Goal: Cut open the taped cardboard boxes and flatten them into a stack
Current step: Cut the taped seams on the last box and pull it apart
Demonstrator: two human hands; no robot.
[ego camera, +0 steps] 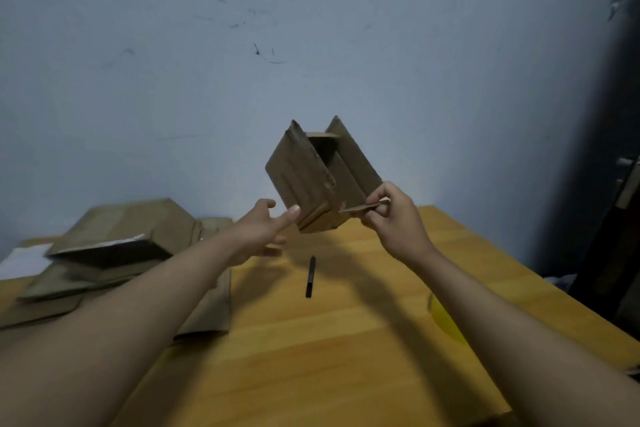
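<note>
An opened brown cardboard box [304, 177] hangs tilted in the air above the wooden table [311, 340], its flaps spread and its inside showing. My right hand [394, 215] pinches one lower flap of the box between thumb and fingers. My left hand [263, 229] is just left of the box with fingers spread; its thumb tip touches the box's lower left corner. A dark knife or cutter [310, 276] lies on the table below the box. A pile of flattened cardboard [114, 253] lies at the left.
A grey-blue wall rises behind the table. A yellow object [445, 321] shows partly under my right forearm. White paper [24, 258] lies at the far left. Dark furniture [620, 225] stands beyond the table's right edge.
</note>
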